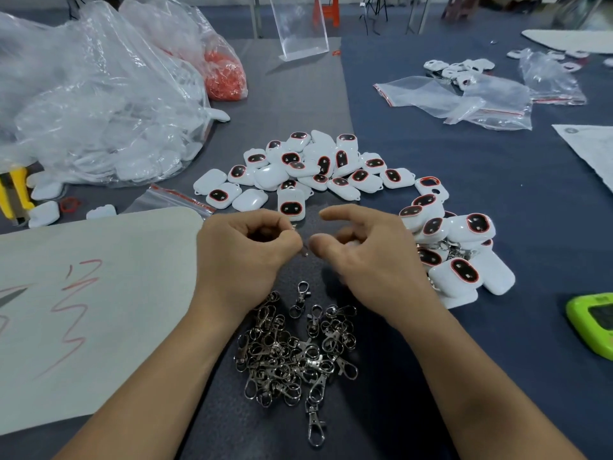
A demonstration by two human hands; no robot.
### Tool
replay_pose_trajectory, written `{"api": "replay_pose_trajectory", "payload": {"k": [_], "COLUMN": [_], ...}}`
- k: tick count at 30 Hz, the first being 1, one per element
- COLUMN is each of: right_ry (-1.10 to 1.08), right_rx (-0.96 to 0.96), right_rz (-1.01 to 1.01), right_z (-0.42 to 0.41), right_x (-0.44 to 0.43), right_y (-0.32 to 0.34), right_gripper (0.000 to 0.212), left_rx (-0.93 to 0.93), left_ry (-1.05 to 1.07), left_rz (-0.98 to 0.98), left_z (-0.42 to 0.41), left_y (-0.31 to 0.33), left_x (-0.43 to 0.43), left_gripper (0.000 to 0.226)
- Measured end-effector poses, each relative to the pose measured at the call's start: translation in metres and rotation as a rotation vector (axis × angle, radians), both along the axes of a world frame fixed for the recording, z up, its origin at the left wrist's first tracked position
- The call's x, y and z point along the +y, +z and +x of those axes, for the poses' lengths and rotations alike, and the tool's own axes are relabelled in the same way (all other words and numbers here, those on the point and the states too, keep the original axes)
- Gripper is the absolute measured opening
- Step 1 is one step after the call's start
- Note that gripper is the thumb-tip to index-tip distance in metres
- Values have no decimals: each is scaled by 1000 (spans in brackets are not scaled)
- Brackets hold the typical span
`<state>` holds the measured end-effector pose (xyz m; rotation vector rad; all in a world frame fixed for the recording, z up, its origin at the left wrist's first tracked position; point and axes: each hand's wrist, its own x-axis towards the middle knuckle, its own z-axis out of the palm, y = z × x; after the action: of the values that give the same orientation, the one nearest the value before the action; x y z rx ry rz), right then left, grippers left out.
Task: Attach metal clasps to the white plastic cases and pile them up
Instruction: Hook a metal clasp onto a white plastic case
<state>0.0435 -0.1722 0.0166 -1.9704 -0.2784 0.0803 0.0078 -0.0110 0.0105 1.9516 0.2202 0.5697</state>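
Dark mat (381,376); left grip (245,247) pinches shiny metal clasp (303,251); right grip (368,250) half-spread, hold unclear.

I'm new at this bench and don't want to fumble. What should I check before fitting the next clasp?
1. Clasp held: ok, left hand pinches a small metal piece.
2. Case in right hand: cannot tell, blurred.
3. Loose clasps close by: ok, heaped between the forearms.
4. Case heap ahead: ok, plenty.
5. Finished pile at right: ok, clasps showing.
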Motion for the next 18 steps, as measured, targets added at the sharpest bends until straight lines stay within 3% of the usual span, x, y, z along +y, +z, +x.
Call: {"api": "replay_pose_trajectory", "payload": {"k": [4, 8, 14, 18], "right_ry": [124, 146, -9, 27], "right_rx": [192, 158, 84, 71], "right_rz": [32, 49, 184, 85], "right_z": [1, 6, 8, 9], "right_x": [-4, -12, -9, -10], "right_y": [1, 2, 0, -1], "right_gripper": [50, 58, 50, 37], "left_rx": [52, 5, 62, 116], "left_ry": [332, 165, -138, -184], "left_rz": [516, 794, 710, 602], "left_z": [-6, -7, -7, -3], "left_y": [2, -2, -6, -7], "left_x": [4, -2, -14, -11], "left_gripper": [13, 10, 11, 13]}}
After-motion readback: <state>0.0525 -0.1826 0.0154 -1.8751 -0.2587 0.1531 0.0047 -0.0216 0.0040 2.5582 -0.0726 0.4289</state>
